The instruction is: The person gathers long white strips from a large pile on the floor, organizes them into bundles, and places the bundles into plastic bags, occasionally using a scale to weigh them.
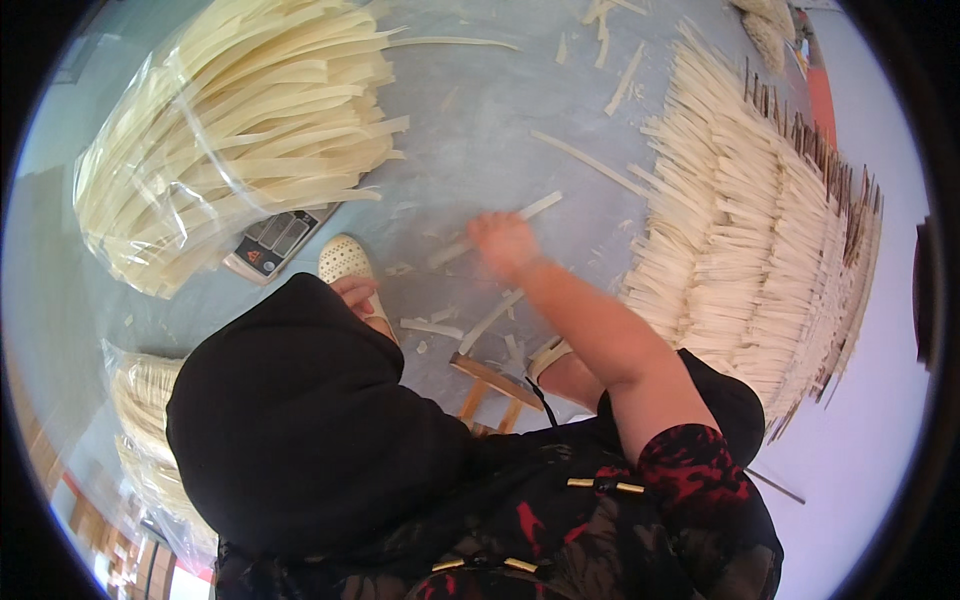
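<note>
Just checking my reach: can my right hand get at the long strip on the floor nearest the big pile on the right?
Probably yes: your right hand, though blurred, is out over the floor near that strip, and nothing bulky shows between them.

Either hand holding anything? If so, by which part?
Can't tell: the right hand is blurred, overlapping a pale strip in view, grip unclear. The left hand is partly hidden; no held thing shows.

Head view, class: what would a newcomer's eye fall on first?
The big sheaf of pale strips in clear plastic, upper left, stands out first. Layered rows of strips fill the right, with dark sticks along their outer edge. Near the centre, the blurred right hand is at a loose strip.
</note>
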The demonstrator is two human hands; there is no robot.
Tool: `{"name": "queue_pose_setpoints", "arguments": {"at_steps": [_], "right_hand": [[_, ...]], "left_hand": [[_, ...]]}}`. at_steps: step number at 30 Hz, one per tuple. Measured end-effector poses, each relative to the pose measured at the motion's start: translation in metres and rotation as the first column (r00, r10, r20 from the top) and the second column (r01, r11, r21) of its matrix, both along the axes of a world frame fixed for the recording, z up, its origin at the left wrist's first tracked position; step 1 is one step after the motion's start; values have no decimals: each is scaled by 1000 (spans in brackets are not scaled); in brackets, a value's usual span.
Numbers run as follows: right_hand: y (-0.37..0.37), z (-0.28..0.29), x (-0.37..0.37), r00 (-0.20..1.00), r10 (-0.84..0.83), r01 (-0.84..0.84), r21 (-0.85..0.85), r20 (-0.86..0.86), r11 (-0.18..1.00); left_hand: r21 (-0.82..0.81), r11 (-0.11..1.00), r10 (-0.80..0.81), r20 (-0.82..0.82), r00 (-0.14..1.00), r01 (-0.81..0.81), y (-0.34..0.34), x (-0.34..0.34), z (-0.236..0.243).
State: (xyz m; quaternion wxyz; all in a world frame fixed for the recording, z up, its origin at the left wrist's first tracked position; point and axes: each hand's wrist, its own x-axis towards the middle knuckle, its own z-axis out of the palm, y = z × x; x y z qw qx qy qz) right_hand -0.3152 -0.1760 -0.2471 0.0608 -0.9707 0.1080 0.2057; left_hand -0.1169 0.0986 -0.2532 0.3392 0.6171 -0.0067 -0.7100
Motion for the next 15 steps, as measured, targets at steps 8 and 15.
{"name": "queue_pose_setpoints", "arguments": {"at_steps": [8,15], "right_hand": [[-164,3,-40,786,-607,614,-37,122,788],[-162,-33,-47,759,-651,646,-119,-3,754]], "left_hand": [[44,999,-28,-21,999,29,-11,4,6],[134,991,-14,-29,999,18,-17,5,0]]}}
